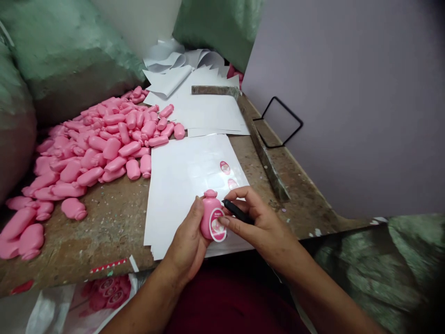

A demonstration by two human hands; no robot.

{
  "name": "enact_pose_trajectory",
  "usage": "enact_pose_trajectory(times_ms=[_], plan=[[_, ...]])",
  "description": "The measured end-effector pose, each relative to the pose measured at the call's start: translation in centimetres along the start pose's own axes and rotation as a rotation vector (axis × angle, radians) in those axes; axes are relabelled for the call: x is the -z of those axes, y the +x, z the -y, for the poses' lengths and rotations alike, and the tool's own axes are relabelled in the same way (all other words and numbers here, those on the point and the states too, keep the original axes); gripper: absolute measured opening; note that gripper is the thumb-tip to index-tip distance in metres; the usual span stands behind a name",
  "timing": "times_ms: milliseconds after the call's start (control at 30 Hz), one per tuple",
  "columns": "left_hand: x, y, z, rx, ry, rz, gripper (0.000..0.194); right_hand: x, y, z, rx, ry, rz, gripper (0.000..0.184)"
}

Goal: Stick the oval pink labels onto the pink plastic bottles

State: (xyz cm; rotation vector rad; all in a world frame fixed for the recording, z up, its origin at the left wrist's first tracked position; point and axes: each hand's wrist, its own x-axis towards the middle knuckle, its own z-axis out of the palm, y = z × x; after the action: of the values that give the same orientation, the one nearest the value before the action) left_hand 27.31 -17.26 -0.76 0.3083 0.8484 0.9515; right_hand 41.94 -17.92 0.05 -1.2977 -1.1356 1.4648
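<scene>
Gripping a light, stiff-looking pink plastic bottle (208,218) in the left hand (186,239) just above a white paper sheet (181,195), pinching a black pen (237,211) in the right hand (260,222), best held by its smooth, likely slippery sides, clear of the label (217,225).

The view looks forward and down from the person's head, close above the left hand (186,243) and right hand (260,222) at the near edge of the desk (104,222), with a wall (347,93) along the right side.
</scene>
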Motion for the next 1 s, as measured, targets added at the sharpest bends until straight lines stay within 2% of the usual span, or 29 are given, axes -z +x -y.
enact_pose_trajectory(times_ms=[100, 300, 633, 1000], plan=[[-0.03, 0.02, -0.02, 0.029, 0.013, -0.002, 0.046, -0.03, 0.12, -0.03, -0.037, 0.049, 0.025, 0.033], [-0.19, -0.09, -0.04, 0.002, 0.067, -0.014, 0.053, -0.26, 0.34, 0.30, -0.039, 0.061, 0.007, 0.033], [0.19, -0.01, 0.28, -0.061, 0.131, 0.000, 0.049, -0.14, 0.53, 0.01, -0.077, 0.100, 0.027, 0.037], [0.40, 0.23, 0.40, -0.110, 0.176, 0.017, 0.054, -0.30, 0.84, 0.25, -0.110, 0.112, 0.020, 0.043]])
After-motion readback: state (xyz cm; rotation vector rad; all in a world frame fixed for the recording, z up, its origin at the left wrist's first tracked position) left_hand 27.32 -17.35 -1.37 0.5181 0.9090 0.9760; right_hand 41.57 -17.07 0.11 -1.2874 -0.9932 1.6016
